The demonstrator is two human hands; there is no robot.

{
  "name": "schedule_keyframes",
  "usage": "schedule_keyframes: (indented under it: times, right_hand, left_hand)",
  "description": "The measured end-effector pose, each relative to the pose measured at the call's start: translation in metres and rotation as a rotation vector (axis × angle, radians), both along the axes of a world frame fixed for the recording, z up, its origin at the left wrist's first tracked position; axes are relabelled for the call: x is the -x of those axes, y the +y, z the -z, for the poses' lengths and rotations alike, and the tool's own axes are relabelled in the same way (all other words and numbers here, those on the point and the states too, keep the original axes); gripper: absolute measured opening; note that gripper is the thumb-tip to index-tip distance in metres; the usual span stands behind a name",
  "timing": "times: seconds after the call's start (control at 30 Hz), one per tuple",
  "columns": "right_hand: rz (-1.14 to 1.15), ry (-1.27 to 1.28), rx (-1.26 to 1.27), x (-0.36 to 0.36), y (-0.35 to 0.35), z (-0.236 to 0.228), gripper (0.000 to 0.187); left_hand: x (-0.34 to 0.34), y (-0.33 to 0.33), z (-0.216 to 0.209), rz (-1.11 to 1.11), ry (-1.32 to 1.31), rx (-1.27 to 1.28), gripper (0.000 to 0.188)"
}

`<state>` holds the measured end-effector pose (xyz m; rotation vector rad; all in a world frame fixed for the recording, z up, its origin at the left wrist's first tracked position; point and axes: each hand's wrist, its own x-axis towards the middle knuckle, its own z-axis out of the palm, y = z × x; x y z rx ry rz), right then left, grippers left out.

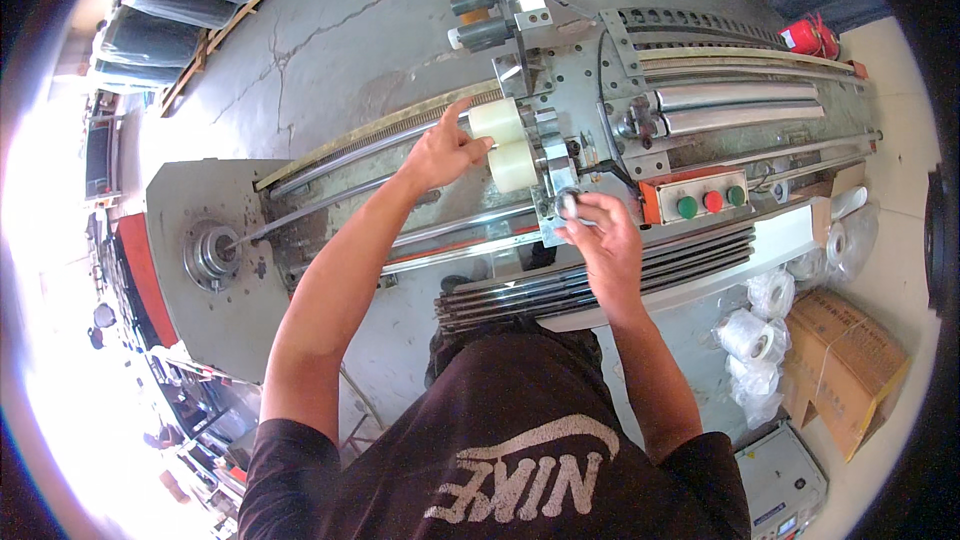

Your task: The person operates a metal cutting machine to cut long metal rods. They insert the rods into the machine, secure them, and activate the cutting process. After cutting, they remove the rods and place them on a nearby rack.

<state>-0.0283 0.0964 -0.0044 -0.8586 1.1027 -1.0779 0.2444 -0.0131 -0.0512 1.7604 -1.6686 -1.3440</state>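
Observation:
My left hand is beside two cream-white rollers on the machine's carriage. Its fingers are apart, with a fingertip at the gap between the rollers. A thin metal rod runs from the round chuck on the left toward this hand; I cannot tell whether they touch. My right hand has its thumb and fingers closed around a small dark and silvery knob at the near edge of the carriage plate. The fingers hide part of the knob.
Right of my right hand sits a control box with green and red buttons. Several long dark rods lie along the machine's near side. Plastic-wrapped rolls and a cardboard box stand at right, a fire extinguisher at far right.

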Motion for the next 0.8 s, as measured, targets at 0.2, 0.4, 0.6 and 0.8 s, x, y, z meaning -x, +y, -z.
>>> schedule_keyframes:
  times: [0.2,0.4,0.6,0.8]
  right_hand:
    - [-0.092,0.003,0.003,-0.051,-0.03,0.019,0.031]
    - [-0.09,0.043,-0.064,-0.076,-0.047,0.02,0.026]
    - [-0.066,0.042,-0.073,-0.086,-0.058,0.026,0.025]
    - [-0.074,0.003,-0.034,-0.092,-0.063,0.028,0.025]
  left_hand:
    - [-0.004,0.001,-0.043,-0.073,0.153,-0.101,0.057]
    - [-0.006,0.002,-0.058,-0.078,0.26,-0.19,0.023]
    - [-0.007,0.0,-0.059,-0.07,0.267,-0.208,0.028]
    - [-0.008,0.0,-0.056,-0.062,0.291,-0.236,0.025]
